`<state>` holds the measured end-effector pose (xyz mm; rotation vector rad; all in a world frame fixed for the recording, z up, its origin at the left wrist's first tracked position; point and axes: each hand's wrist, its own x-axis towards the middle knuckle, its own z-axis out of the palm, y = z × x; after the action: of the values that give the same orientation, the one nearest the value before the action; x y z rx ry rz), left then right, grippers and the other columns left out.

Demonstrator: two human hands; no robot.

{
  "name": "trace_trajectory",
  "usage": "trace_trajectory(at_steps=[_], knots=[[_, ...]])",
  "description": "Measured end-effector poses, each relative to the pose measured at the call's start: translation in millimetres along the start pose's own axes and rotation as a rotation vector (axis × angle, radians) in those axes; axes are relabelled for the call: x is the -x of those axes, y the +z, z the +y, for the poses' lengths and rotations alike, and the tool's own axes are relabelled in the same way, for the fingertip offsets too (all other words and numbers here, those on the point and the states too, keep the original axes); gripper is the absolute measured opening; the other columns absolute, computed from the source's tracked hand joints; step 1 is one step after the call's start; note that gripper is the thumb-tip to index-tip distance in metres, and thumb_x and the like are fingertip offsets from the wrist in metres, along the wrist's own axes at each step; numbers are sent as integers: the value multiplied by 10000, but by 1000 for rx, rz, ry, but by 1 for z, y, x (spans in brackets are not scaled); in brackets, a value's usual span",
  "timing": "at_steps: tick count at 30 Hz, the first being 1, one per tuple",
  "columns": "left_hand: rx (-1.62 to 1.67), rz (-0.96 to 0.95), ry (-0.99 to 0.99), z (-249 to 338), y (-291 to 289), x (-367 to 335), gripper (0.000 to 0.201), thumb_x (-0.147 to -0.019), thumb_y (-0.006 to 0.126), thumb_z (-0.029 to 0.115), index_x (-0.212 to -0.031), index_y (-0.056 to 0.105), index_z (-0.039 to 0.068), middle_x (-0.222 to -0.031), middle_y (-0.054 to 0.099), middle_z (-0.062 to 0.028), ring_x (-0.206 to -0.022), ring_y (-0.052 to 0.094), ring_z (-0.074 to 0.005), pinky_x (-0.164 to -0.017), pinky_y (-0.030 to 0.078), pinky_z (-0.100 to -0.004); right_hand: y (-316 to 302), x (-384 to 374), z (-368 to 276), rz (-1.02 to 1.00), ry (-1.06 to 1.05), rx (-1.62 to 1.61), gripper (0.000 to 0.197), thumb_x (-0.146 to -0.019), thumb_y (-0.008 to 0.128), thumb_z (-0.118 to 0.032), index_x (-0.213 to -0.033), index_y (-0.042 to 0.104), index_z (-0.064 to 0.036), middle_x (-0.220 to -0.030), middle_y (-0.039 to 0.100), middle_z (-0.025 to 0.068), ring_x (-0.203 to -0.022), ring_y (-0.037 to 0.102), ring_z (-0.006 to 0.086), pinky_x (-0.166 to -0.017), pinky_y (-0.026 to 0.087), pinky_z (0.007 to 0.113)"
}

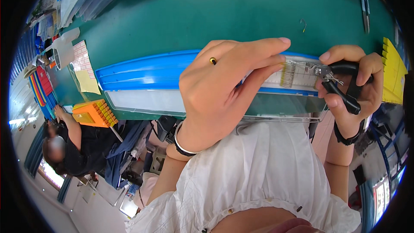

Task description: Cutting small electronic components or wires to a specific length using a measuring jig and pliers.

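Note:
My left hand (224, 82) is over a long, shallow blue case, thumb and fingers pinched together at a row of thin, yellowish-tipped wires (289, 74). What lies between the fingertips is too small to make out. My right hand (360, 77) is wrapped round the black handles of small pliers (340, 82). Their silver jaws point left, close to the wires and my left fingertips. The blue case (142, 71) lies lengthwise before me, its clear lid (146, 101) on the near side. Pale marked strips show inside at its right end.
A tiny hooked wire (304, 26) lies on the green table (207, 8) beyond the case. Tweezers (365, 13) are at the far right, near a yellow notched block (393, 73). An orange box (92, 113) stands at left, near a seated person (82, 146).

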<state>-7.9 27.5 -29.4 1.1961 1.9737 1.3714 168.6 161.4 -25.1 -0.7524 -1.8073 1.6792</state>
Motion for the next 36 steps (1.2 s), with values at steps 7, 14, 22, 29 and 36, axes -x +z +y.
trace_trajectory(at_steps=[7,14,22,29,36], knots=[[-10,-74,72,-7,-8,1,361,-762,821,-54,-1107,725,-8,-993,778,-101,-863,720,-153,-734,546,-231,0,3,1,-66,-36,41,556,-858,833,-288,-972,325,-94,-1072,629,292,-728,657,181,-608,582,259],[-726,-416,222,11,-28,16,661,-712,665,716,-1199,749,277,-1517,508,-98,-1425,356,-398,-1133,257,-598,4,2,0,-12,-57,88,295,-970,610,-91,-943,316,-90,-1021,636,283,-681,583,156,-517,528,245],[-831,-490,210,4,-25,20,727,-749,546,788,-1318,680,355,-1561,457,-72,-1464,295,-415,-1157,192,-632,5,1,-5,16,-26,148,244,-944,546,24,-938,323,-75,-996,634,296,-706,570,155,-500,523,233],[-847,-515,208,1,-27,20,716,-748,567,768,-1332,668,366,-1565,451,-66,-1466,298,-410,-1153,194,-641,11,2,-3,46,-26,166,238,-945,542,26,-937,327,-76,-993,636,296,-717,578,157,-505,525,232],[-840,-522,216,-1,-28,19,683,-771,590,739,-1335,667,362,-1574,442,-66,-1468,308,-410,-1150,196,-642,9,0,-3,-3,-48,205,234,-947,536,37,-941,328,-71,-991,639,297,-686,574,152,-518,527,233]])
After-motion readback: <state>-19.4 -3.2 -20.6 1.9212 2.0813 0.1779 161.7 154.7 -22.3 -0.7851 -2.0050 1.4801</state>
